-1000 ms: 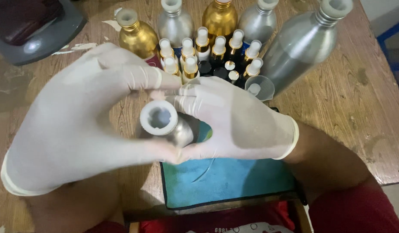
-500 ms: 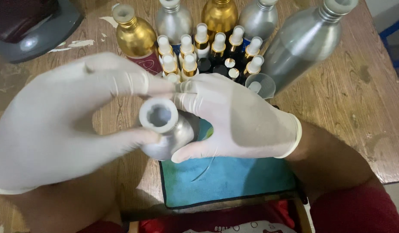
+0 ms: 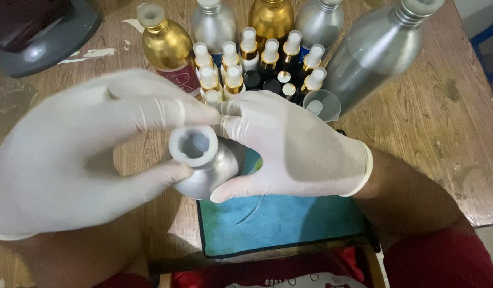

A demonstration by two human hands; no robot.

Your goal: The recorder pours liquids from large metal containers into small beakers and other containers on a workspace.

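**Gloved hands gripped a silver bottle**

Both hands wore white gloves. The left hand [image 3: 81, 154] pinched the white cap [image 3: 193, 145] of a small silver bottle [image 3: 210, 169] between thumb and forefinger, while the right hand [image 3: 294, 146] wrapped around the bottle's body, fingers closed on it. The bottle was held between the hands, tilted, above a blue cloth [image 3: 278, 224] on the wooden counter [image 3: 449, 122]. Just beyond the fingers stood a cluster of small spray bottles [image 3: 257, 58], with larger gold and silver bottles behind them.
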